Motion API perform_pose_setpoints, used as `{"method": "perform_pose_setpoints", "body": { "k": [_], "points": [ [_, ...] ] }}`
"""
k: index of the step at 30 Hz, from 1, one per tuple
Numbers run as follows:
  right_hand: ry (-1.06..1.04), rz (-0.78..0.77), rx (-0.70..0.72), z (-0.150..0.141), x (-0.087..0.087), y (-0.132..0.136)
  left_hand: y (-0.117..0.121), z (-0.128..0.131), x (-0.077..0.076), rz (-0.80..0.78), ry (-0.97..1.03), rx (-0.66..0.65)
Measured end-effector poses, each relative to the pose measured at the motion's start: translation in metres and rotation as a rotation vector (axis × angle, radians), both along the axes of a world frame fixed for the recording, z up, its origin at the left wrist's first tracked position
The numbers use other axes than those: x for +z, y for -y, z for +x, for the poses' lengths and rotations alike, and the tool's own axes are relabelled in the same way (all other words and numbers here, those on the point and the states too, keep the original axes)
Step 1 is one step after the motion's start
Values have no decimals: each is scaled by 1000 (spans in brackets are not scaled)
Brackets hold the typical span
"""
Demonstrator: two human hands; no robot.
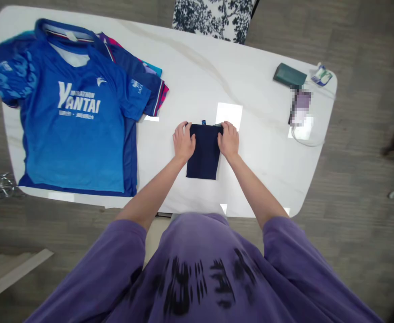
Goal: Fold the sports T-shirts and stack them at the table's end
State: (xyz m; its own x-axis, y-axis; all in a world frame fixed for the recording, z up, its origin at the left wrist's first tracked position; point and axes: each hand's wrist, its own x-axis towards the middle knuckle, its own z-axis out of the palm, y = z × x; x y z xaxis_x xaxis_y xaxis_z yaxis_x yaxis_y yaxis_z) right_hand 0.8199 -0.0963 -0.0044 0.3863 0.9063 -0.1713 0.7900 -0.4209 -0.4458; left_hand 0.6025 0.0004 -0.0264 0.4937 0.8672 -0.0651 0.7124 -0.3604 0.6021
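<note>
A small folded navy garment [203, 154] lies in the middle of the white table [197, 76]. My left hand [183, 142] grips its upper left corner with the fingers curled over the edge. On the upper right corner my right hand [229, 140] holds the cloth the same way. Both forearms reach in from the near edge of the table.
A blue "Yantai" jersey [72, 125] lies spread on top of other shirts at the left of the table. A dark green case [289, 75], a small packet [321, 76] and a cable sit at the far right. A patterned chair [213, 18] stands behind the table.
</note>
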Motion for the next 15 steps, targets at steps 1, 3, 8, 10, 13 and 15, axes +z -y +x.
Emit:
{"method": "perform_pose_setpoints", "body": {
  "k": [1,3,8,10,13,15],
  "points": [
    [-15,29,14,-10,-2,8,13,-2,2,26,10,-63],
    [-38,44,76,-30,-8,22,36,-7,2,13,-6,-222],
    [-57,-73,186,-52,-33,33,52,-10,-16,-86,-100,-410],
    [-49,-93,183,-53,-35,32,51,-9,-16,-86,-113,-408],
    [-50,-73,176,-57,-23,31,60,-17,0,-79,-102,-373],
    [-67,-47,192,-68,-9,32,78,-36,18,-98,-78,-332]
  ]
}}
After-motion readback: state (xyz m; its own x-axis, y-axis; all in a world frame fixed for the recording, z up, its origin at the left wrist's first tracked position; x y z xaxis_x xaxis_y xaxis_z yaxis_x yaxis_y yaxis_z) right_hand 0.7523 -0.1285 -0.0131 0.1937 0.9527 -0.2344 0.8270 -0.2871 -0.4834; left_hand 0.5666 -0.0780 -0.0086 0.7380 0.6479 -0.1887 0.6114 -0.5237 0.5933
